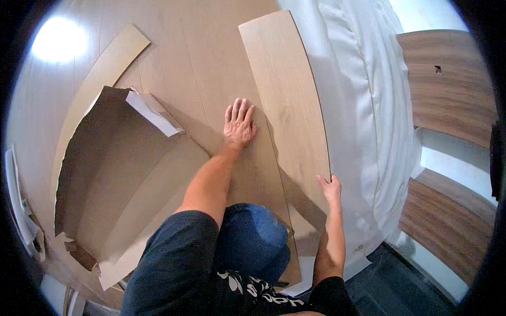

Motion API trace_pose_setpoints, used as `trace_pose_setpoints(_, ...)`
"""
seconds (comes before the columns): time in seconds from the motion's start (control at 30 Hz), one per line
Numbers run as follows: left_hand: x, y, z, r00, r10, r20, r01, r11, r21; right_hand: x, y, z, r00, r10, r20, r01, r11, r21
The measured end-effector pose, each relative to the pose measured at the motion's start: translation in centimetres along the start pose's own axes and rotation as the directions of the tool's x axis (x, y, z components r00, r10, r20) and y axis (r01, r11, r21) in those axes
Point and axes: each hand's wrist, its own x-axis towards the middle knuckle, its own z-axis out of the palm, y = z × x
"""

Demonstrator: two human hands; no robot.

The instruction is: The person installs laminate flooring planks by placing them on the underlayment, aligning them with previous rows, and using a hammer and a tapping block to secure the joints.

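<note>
A long light-wood floor plank lies slanted at the border between the laid floor and the white underlay sheet. My right hand grips the plank's outer edge near its close end, thumb on top and fingers tucked beneath. Flat on the laid boards to the left of the plank rests my left hand, fingers stretched and slightly spread, holding nothing. My bent knee in blue jeans is between my arms.
Torn brown cardboard lies open on the left, with another narrow plank beyond it. Brown wooden stair treads with white risers climb at the right. A dark grey surface sits at the lower right.
</note>
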Motion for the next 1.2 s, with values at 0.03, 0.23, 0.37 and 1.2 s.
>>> trace_pose_setpoints(0.03,-0.1,-0.4,0.1,1.0,0.003,-0.008,-0.003,1.0,0.01,-1.8,-1.7,-0.6,1.0,-0.008,-0.006,0.008,1.0,0.024)
trace_pose_setpoints(0.23,-0.7,-4.0,-2.1,0.955,0.27,0.122,-0.279,0.958,0.061,-6.3,-1.0,0.9,0.923,-0.21,-0.323,0.184,0.977,-0.108)
trace_pose_setpoints(0.37,-9.1,-14.0,-4.1,0.993,0.121,-0.001,-0.116,0.951,0.287,-9.3,-3.3,0.7,0.936,-0.151,-0.317,0.104,0.982,-0.16)
trace_pose_setpoints(1.2,-21.5,-32.6,-6.2,0.821,-0.179,0.543,0.038,0.964,0.262,-12.2,-5.9,0.4,0.959,-0.16,-0.233,0.164,0.987,-0.005)
